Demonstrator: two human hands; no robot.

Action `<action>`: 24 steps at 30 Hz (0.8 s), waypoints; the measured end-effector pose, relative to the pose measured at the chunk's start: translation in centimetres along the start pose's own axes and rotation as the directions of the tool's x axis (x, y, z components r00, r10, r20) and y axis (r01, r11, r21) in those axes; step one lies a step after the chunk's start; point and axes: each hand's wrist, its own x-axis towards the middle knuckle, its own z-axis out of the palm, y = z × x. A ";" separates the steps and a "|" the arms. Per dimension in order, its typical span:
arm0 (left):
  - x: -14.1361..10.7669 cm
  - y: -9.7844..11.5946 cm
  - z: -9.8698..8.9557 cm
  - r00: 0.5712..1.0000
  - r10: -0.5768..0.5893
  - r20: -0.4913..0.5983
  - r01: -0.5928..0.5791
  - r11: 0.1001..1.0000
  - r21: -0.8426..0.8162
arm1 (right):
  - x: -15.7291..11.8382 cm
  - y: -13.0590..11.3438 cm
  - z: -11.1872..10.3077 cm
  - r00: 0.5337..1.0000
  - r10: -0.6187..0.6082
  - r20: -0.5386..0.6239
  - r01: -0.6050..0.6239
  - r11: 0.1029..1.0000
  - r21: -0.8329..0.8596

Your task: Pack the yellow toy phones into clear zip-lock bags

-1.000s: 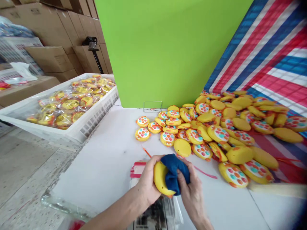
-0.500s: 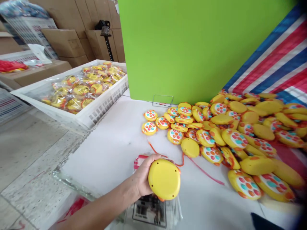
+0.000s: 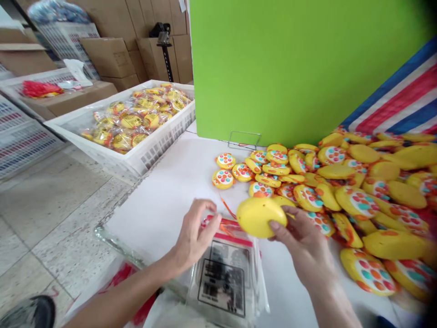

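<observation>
My right hand (image 3: 303,241) grips a yellow oval toy (image 3: 259,217) by its right edge, its plain back turned toward me. To the left of the toy, my left hand (image 3: 196,232) is held with curved fingers, thumb and forefinger apart and nothing between them. An orange cord (image 3: 228,208) shows between the hand and the toy. Below both hands lies a stack of clear plastic bags (image 3: 223,278) with black print and a red band. A large pile of similar yellow toys (image 3: 358,200) with coloured dots covers the right of the table.
A white plastic crate (image 3: 143,159) holding bagged toys stands at the table's left. A green panel (image 3: 273,68) rises behind the table, with a small wire stand (image 3: 244,140) at its foot. Cardboard boxes (image 3: 109,57) are stacked behind. Striped cloth (image 3: 403,95) hangs at right.
The yellow toy has passed from my left hand to my right hand, which has come into view. My left hand has let go and moved slightly up and left.
</observation>
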 end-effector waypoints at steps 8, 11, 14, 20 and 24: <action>-4.7 -7.3 3.2 0.895 0.086 0.438 -0.412 0.536 0.737 | 0.9 0.8 0.9 0.998 0.023 0.062 -0.026 0.998 0.052; -4.4 -8.0 3.9 0.866 0.110 0.487 -0.474 0.489 0.732 | 0.2 2.1 0.5 0.992 0.081 0.098 -0.088 0.994 0.062; -4.3 -8.3 3.9 0.841 0.151 0.520 -0.523 0.475 0.707 | -0.9 2.7 0.1 0.988 0.143 0.066 -0.147 0.986 0.077; -4.4 -7.6 3.2 0.894 0.082 0.441 -0.371 0.688 0.624 | -4.0 2.8 -1.1 0.953 0.293 0.072 -0.292 0.956 -0.028; -4.3 -7.1 1.9 0.926 0.030 0.378 -0.229 0.838 0.495 | -6.1 3.6 -2.2 0.928 0.359 0.097 -0.337 0.923 -0.184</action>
